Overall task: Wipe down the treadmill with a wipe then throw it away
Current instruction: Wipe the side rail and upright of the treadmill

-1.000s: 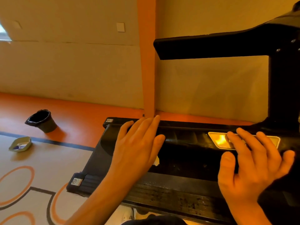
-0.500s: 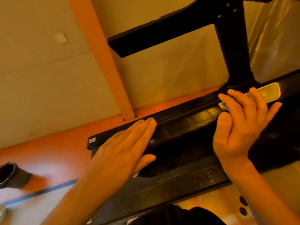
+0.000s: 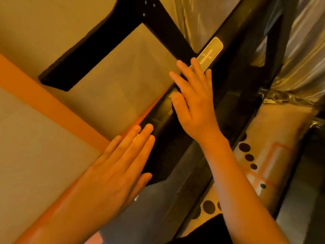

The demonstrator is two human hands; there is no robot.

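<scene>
On the front end of the treadmill (image 3: 163,118), both of the person's hands lie flat against its glossy black cover. The left hand (image 3: 119,166) rests low on the cover with its fingers straight and close together, curled round nothing. A small pale scrap that seems to be the wipe (image 3: 135,198) peeks out at the edge of the palm, just below the thumb. The rest of it is hidden under the hand, so how far it spreads cannot be told.

The right hand (image 3: 195,103) lies higher along the same cover, well apart from the left. Its fingers are straight and slightly fanned, and it grips nothing. Its fingertips touch the lower end of a pale oblong label (image 3: 210,51) fixed to the cover.

Just above the right hand a black post (image 3: 167,32) rises from the frame, and a black arm (image 3: 84,64) branches off it to the left. Behind them stands a beige wall (image 3: 44,29) crossed by an orange stripe (image 3: 52,111). Shiny, silvery fabric (image 3: 299,50) hangs on the right. Below it lies a pale floor mat (image 3: 274,131) with dark round spots beside the right forearm.
</scene>
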